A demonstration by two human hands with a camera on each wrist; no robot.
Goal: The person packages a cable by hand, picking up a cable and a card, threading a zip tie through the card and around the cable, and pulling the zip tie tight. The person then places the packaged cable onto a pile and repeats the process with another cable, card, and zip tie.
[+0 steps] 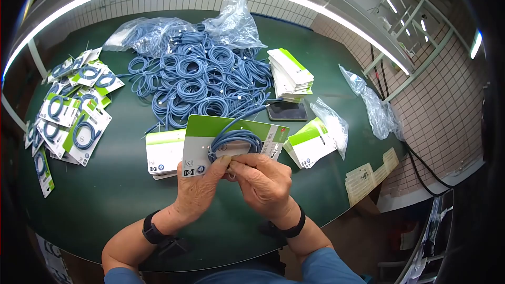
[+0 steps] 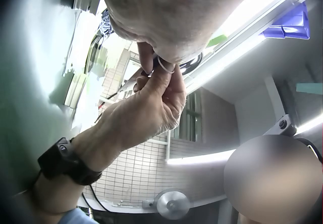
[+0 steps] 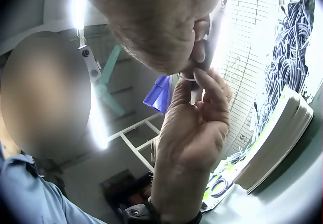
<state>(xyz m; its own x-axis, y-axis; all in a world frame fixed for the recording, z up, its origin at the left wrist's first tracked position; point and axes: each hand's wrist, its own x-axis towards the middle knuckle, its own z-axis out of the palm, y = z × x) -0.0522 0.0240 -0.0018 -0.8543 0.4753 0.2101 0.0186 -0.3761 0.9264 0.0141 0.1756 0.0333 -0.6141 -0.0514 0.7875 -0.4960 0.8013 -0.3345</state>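
In the head view a green-and-white packaging card (image 1: 197, 139) is held up over the table's near middle. A coiled blue cable (image 1: 236, 138) lies against its printed face. My left hand (image 1: 197, 192) grips the card's lower edge, with the thumb on the coil's bottom. Beside it my right hand (image 1: 263, 181) pinches a thin white tie (image 2: 165, 67) just below the coil, fingertips meeting the left thumb. Both wrist views show the tie curving as a small loop between the hands; the card is largely hidden there.
A heap of coiled blue cables (image 1: 194, 73) covers the table's middle, with plastic bags (image 1: 234, 23) behind. Carded cables (image 1: 79, 126) are piled at left. Stacks of cards (image 1: 163, 152) (image 1: 292, 76) (image 1: 310, 144) and a phone (image 1: 286, 111) lie around the heap.
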